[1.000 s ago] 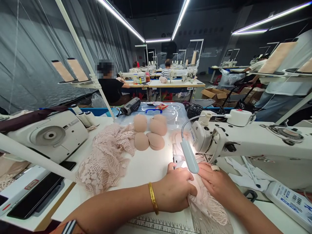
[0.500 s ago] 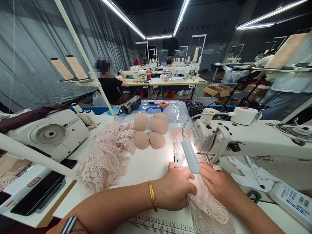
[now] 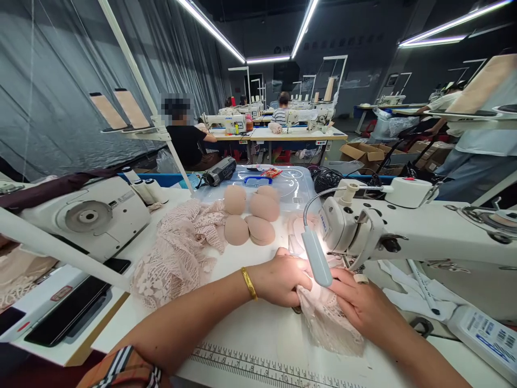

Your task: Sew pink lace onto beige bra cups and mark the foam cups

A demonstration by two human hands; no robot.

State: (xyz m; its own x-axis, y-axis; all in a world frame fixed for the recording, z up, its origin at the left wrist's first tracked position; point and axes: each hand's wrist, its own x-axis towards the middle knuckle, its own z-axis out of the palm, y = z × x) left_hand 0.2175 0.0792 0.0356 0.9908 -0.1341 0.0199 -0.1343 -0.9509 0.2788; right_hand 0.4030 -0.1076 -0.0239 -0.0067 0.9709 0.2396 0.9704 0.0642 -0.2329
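Note:
A pale pink lace piece lies bunched at the sewing machine, hanging toward the table's front. At its left edge is my left hand, closed with curled fingers on the fabric; the lamp and cloth hide some of the fingertips. My right hand rests on the lace's right side, its fingers stretched out flat and pointing toward the needle area. A grey gooseneck lamp hangs between the hands and covers the needle from view. More pink fabric lies behind the needle area.
Beige bra cups sit in stacks behind my left hand. A heap of lace lies left of them. A ruler strip runs along the front edge. Clear plastic box lid at the back; white scraps right. Co-workers sit at machines beyond.
My left hand has moved left and slightly up, drawing the lace's near end left and back from the front edge. My right hand stays at nearly the same place, on the fabric.

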